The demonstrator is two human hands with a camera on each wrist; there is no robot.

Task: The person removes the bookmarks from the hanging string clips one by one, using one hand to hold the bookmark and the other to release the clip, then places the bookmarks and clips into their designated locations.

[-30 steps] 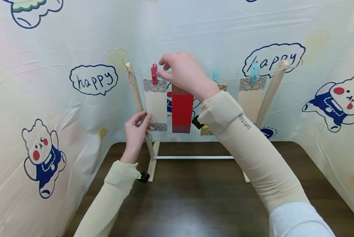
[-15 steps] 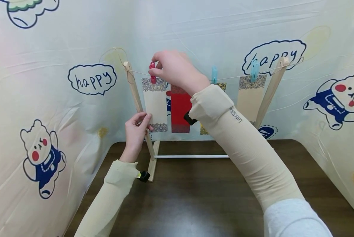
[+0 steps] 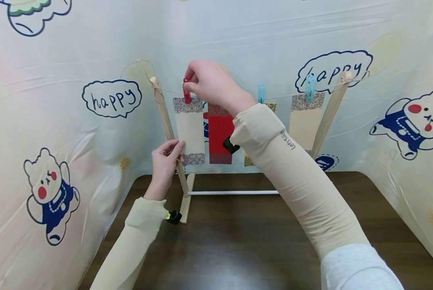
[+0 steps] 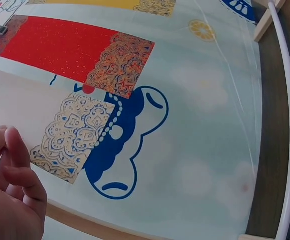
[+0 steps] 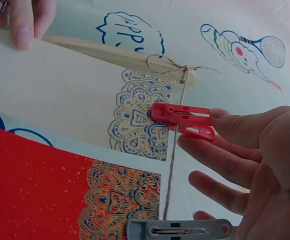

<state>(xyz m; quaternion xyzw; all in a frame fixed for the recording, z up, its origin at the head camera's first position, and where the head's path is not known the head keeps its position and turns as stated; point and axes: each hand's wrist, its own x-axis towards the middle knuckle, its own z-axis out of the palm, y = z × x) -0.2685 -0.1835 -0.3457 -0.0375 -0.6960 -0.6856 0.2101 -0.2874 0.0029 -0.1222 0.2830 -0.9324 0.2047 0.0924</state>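
A cream card (image 3: 190, 129) with lace-patterned ends hangs from the twine (image 5: 172, 165) at the left of a small wooden rack. My right hand (image 3: 216, 82) pinches the tail of a red clothespin (image 5: 180, 114) between thumb and fingers; its nose bites the card's patterned top end at the twine. Lower down, my left hand (image 3: 164, 165) pinches the card's left edge, just above the bottom pattern, as the left wrist view also shows. Beside it hangs a red card (image 3: 220, 139), held by a grey clothespin (image 5: 180, 230) that my right hand hides in the head view.
Further right hang a yellow card (image 3: 249, 159), partly behind my right sleeve, and a beige card (image 3: 305, 125), with light blue clothespins (image 3: 261, 93) above them. Wooden posts (image 3: 163, 110) and a white bar (image 3: 234, 193) frame the rack on a brown table (image 3: 216, 241).
My right hand has moved a little left and its thumb and fingers have taken hold of the red clothespin's tail. The left hand stays at the cream card's edge.
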